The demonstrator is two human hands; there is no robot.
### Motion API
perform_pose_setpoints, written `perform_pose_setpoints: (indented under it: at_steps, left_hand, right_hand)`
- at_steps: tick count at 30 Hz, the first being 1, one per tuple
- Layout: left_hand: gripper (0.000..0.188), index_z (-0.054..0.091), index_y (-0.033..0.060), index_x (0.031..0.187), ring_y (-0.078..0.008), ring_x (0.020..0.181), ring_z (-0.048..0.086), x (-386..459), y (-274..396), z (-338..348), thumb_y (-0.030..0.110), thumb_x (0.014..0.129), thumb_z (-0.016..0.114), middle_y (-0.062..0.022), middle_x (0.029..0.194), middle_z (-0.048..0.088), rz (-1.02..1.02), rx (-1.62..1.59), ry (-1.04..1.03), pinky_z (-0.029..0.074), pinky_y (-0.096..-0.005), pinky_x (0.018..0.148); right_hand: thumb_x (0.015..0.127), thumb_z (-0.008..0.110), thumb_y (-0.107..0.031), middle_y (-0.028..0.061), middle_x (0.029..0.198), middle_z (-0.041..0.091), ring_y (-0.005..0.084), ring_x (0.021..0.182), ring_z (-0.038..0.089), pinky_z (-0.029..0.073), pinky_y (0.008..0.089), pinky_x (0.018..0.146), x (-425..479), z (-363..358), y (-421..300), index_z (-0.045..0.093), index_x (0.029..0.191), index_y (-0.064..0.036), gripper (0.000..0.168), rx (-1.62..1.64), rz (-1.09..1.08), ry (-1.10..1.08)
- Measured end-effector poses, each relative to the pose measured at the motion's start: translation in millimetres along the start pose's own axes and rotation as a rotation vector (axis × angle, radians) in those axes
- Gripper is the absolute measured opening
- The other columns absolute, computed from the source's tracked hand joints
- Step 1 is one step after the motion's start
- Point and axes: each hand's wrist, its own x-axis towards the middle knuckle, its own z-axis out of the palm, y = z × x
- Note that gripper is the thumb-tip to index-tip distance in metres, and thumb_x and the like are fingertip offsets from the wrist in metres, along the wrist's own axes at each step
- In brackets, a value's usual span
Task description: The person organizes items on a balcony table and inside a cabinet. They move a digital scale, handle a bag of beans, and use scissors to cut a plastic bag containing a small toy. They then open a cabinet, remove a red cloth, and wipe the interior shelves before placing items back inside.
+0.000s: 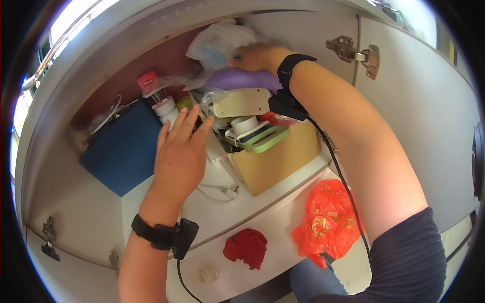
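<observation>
My left hand (181, 159) is held over the cupboard's contents with fingers apart and nothing in it. By its fingertips are a white cylindrical container (165, 108) and a yellow-green bristled item (184, 102). My right hand (254, 57), blurred, reaches to the back and grips a translucent plastic bag (221, 41) with something pale blue inside; the bag partly hides its fingers. Below that hand lies a purple item (242, 78). An open cardboard box (276, 163) holds a cream plastic piece (242, 102), a white round-necked part (244, 124) and a green-framed item (265, 139).
A dark blue box (123, 147) stands at the left, with a pink-topped package (147, 81) behind it. A white cable (223, 191) lies on the shelf. In front are a dark red cloth (246, 248), a red plastic bag (329, 219) and a tape roll (207, 275). The hinged door (413, 113) is open.
</observation>
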Motion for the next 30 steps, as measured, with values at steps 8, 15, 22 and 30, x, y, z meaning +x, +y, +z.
perform_pose_setpoints:
  at_steps: [8, 15, 22, 30]
  left_hand:
    - [0.059, 0.042, 0.0142, 0.131, -0.0278, 0.129, 0.033, -25, -2, 1, -0.001, 0.076, 0.055, -0.0114, 0.141, 0.032, -0.106, -0.042, -0.021, 0.026, -0.0442, 0.105]
    - [0.061, 0.041, 0.0143, 0.132, -0.0296, 0.13, 0.031, -39, -7, -2, -0.001, 0.076, 0.056, -0.0127, 0.142, 0.031, -0.139, -0.022, -0.05, 0.026, -0.0448, 0.104]
    - [0.061, 0.04, 0.0133, 0.133, -0.0304, 0.13, 0.031, -50, -12, -2, -0.001, 0.076, 0.057, -0.0146, 0.141, 0.031, -0.157, 0.002, -0.072, 0.026, -0.0452, 0.104]
    - [0.059, 0.043, 0.011, 0.13, -0.0321, 0.129, 0.032, -44, -8, 0, -0.002, 0.075, 0.057, -0.0158, 0.14, 0.032, -0.153, -0.015, -0.064, 0.026, -0.0447, 0.104]
  right_hand:
    - [0.076, 0.054, -0.058, 0.0134, 0.1, 0.059, 0.0339, 0.107, 0.049, 0.033, 0.0451, 0.094, -116, 22, -29, 0.063, 0.103, -0.006, 0.059, 0.051, -0.602, 0.393]
    - [0.076, 0.066, -0.028, 0.0114, 0.105, 0.059, 0.0307, 0.108, 0.05, 0.034, 0.0444, 0.095, -179, 88, -2, 0.057, 0.112, -0.011, 0.041, 0.093, -0.644, 0.244]
    - [0.077, 0.065, -0.02, 0.0115, 0.097, 0.062, 0.0313, 0.095, 0.057, 0.044, 0.0414, 0.085, -161, 95, 6, 0.059, 0.106, -0.007, 0.031, 0.267, -0.472, 0.11]
    - [0.084, 0.061, -0.026, 0.0206, 0.085, 0.063, 0.0334, 0.078, 0.062, 0.048, 0.0379, 0.071, -129, 79, 6, 0.056, 0.108, 0.001, 0.037, 0.511, -0.305, 0.139]
